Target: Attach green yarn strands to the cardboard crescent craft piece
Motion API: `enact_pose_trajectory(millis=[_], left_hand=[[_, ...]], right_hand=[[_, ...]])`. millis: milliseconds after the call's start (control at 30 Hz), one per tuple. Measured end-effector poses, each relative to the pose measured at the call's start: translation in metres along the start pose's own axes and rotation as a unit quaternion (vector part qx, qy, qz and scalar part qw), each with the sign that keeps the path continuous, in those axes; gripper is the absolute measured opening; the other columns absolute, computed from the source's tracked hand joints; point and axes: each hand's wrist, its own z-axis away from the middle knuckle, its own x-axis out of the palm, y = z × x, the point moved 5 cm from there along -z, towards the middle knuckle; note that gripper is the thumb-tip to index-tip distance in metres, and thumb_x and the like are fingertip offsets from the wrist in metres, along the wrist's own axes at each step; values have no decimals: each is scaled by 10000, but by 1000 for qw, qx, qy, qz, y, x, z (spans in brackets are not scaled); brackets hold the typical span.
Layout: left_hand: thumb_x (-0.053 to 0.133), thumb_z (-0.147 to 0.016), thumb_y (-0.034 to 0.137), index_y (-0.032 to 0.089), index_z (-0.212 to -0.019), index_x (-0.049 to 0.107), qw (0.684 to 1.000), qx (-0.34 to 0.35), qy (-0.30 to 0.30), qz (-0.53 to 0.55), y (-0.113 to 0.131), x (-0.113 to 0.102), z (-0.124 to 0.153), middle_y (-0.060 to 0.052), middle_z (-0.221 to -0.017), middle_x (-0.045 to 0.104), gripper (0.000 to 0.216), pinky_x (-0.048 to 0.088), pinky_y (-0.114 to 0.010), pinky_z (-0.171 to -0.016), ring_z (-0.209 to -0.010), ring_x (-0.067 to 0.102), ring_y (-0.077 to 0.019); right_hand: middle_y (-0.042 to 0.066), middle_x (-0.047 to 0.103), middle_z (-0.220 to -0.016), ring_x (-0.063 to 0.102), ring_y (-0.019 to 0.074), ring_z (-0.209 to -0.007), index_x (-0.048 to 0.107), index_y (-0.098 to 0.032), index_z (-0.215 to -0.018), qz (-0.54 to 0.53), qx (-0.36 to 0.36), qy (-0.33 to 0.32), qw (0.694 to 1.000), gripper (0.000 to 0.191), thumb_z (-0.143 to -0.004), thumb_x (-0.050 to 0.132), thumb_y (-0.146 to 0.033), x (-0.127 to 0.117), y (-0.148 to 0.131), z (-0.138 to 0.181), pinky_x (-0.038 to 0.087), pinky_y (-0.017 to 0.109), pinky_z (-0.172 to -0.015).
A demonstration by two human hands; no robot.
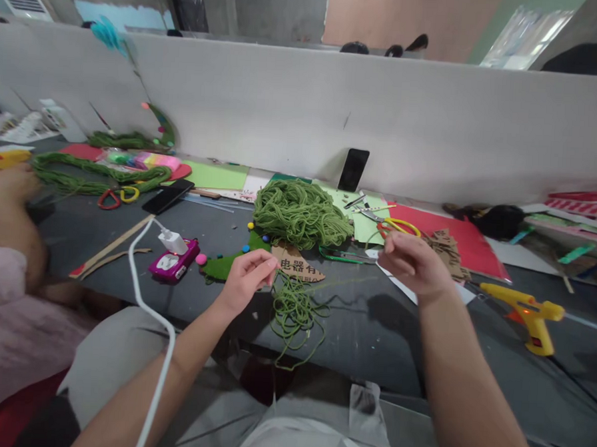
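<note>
My left hand is closed at the lower edge of a pointed cardboard cut-out with printed characters, its fingertips pinching that edge. A green section with small coloured pompoms adjoins the cardboard on the left. Raised to the right, my right hand is pinched on a thin strand of green yarn, blurred, that stretches toward the cut-out. A loose tangle of green yarn hangs over the table's front edge below the cut-out. Behind it lies a big heap of green yarn.
A yellow glue gun stands at right, its light lit. Scissors and a cutter lie behind my right hand. A purple power socket with a white cable is at left. Another person's hand holds a yellow glue gun.
</note>
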Motion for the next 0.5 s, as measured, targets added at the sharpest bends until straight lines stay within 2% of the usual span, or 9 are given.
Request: enact_pose_trajectory(millis=[33, 100, 167, 200, 233, 300, 367, 433, 500], left_hand=[[636, -928, 434, 166, -820, 675, 1000, 18, -12, -16, 4, 0, 2, 40, -545, 513, 292, 251, -227, -472, -465, 367, -73], [597, -955, 377, 169, -805, 671, 993, 53, -60, -89, 13, 6, 7, 37, -554, 508, 267, 299, -235, -504, -494, 404, -85], [590, -947, 304, 170, -766, 660, 966, 93, -127, -203, 21, 16, 13, 26, -584, 528, 236, 337, -246, -552, -543, 442, -97], [598, -931, 271, 171, -746, 653, 946, 116, -157, -260, 25, 21, 16, 22, -599, 546, 217, 351, -254, -580, -564, 454, -101], [604, -915, 244, 173, -732, 648, 925, 138, -180, -305, 28, 25, 19, 19, -609, 563, 201, 363, -262, -607, -577, 460, -105], [603, -904, 224, 177, -728, 644, 896, 169, -211, -351, 31, 32, 22, 18, -613, 591, 187, 387, -277, -660, -586, 475, -109], [585, -922, 236, 179, -741, 646, 893, 174, -223, -350, 32, 34, 22, 11, -627, 622, 199, 404, -284, -682, -586, 493, -113], [573, -937, 258, 179, -742, 642, 900, 164, -225, -336, 32, 33, 21, 4, -626, 634, 221, 406, -282, -655, -582, 504, -118], [562, -939, 256, 178, -743, 641, 901, 160, -225, -334, 32, 33, 21, -1, -638, 644, 226, 419, -288, -666, -597, 525, -125]], right_hand=[[-64, 405, -442, 329, 92, -416, 651, -196, -780, 106, 61, -22, 992, 352, -875, 664, -534, -12, 6, 6, 288, 249, -481], [16, 604, -577, 534, 143, -543, 696, -172, -775, 315, 187, -111, 924, 382, -854, 682, -546, -30, 21, 20, 409, 279, -575], [84, 732, -782, 653, 212, -710, 737, -167, -829, 462, 227, -113, 850, 379, -850, 668, -539, -43, 28, 26, 477, 322, -679], [104, 760, -890, 680, 237, -787, 750, -170, -893, 508, 208, -82, 832, 368, -864, 643, -521, -43, 26, 24, 495, 340, -725], [115, 768, -989, 693, 251, -856, 752, -174, -971, 534, 169, -41, 827, 359, -886, 613, -494, -37, 22, 19, 505, 351, -768], [122, 760, -1096, 696, 248, -931, 728, -173, -1091, 535, 72, 10, 842, 349, -933, 545, -425, -9, 15, 4, 516, 354, -826], [107, 765, -1060, 700, 216, -883, 726, -169, -1089, 477, 19, -61, 877, 316, -951, 537, -381, 36, 20, -18, 533, 328, -814], [95, 773, -1028, 708, 203, -866, 732, -165, -1094, 439, 1, -146, 887, 272, -945, 567, -322, 79, 32, -45, 542, 312, -800], [121, 764, -1092, 704, 205, -890, 712, -131, -1182, 445, -28, -141, 884, 305, -924, 575, -218, 102, 43, -78, 551, 332, -847]])
